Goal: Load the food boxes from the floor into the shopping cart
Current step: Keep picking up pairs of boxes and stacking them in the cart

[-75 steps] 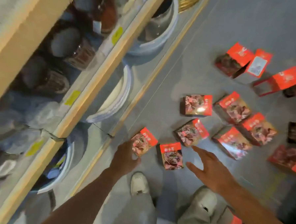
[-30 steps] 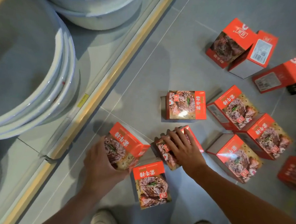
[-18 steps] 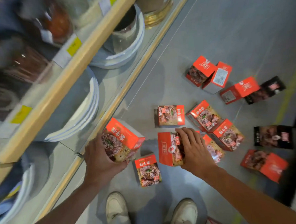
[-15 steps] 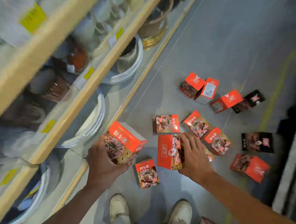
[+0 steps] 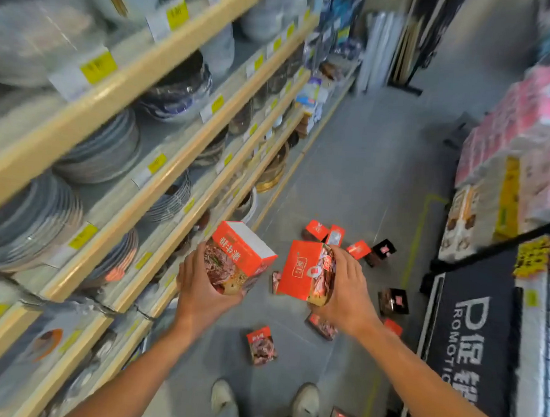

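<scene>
While more red food boxes (image 5: 261, 344) lie scattered on the floor (image 5: 348, 180), my left hand (image 5: 204, 287) grips one box (image 5: 237, 259) and my right hand (image 5: 347, 292) another (image 5: 303, 273); "ROMOTIO" shows on a black sign (image 5: 470, 339).

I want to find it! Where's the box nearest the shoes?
That red box lies on the grey floor, just ahead of the left shoe, below both raised hands.

Left hand (image 5: 199, 296) gripping red box (image 5: 237, 259), right hand (image 5: 347, 295) gripping another box (image 5: 305, 273)
</scene>
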